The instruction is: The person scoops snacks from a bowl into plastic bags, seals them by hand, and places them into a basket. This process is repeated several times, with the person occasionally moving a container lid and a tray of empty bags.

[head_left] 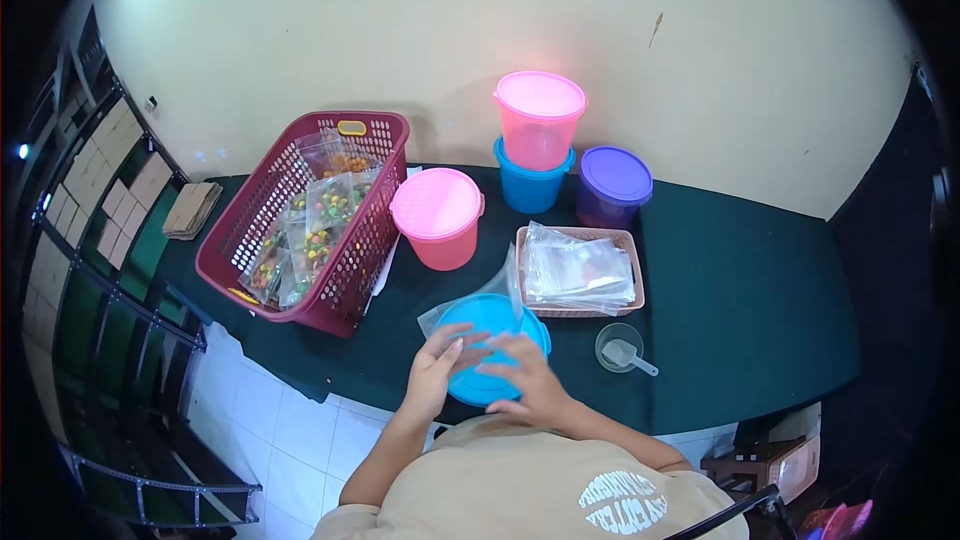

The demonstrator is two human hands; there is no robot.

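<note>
Close below me stands a tub with a blue lid point(490, 314), with both hands over its near half. My left hand point(432, 372) is at the lid's left side, fingers stretched out to the right. Opposite it, my right hand point(530, 385) has its fingers apart and slightly blurred, reaching left across the lid. Nothing shows in either hand. A clear plastic bag point(513, 275) sticks up behind the lid and overlaps its far edge. To the right, a small clear bowl point(606, 334) holds a white scoop point(622, 353).
A maroon basket point(384, 202) with filled candy bags point(335, 202) stands left. Beside it is a pink tub point(443, 242). A tray point(641, 285) of clear bags point(575, 270) lies right; behind are stacked pink point(537, 135) and blue tubs point(528, 188) and a purple tub point(612, 180).
</note>
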